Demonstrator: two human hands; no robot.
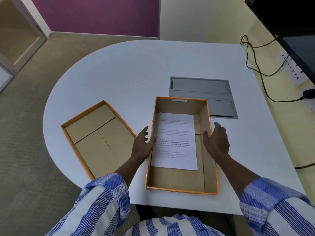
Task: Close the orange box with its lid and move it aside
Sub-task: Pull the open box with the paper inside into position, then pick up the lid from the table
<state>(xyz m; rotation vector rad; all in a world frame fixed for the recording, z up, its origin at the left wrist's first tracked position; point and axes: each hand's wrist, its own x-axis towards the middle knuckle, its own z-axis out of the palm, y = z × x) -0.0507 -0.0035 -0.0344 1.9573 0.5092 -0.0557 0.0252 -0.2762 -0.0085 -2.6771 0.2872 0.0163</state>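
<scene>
Lid (99, 140) lies upturned just left of the orange box (182, 189), long axes nearly parallel; my left hand (142, 144), nearer it, and right hand (217, 141) flank the box, each grip spread, holding nothing

Soft even light, wide-angle edge warping

The box (182, 178) has bright orange rims and plain brown cardboard inside; its lid (97, 140), near the table's left edge, shows the same orange edging around a tan interior. A white sheet (174, 142) printed with grey and black text (too blurred to read) lies in the box. The table (119, 79) is pale grey-white with a darker grey metal panel (201, 90). Both sleeves (105, 201) carry blue and white stripes.
</scene>
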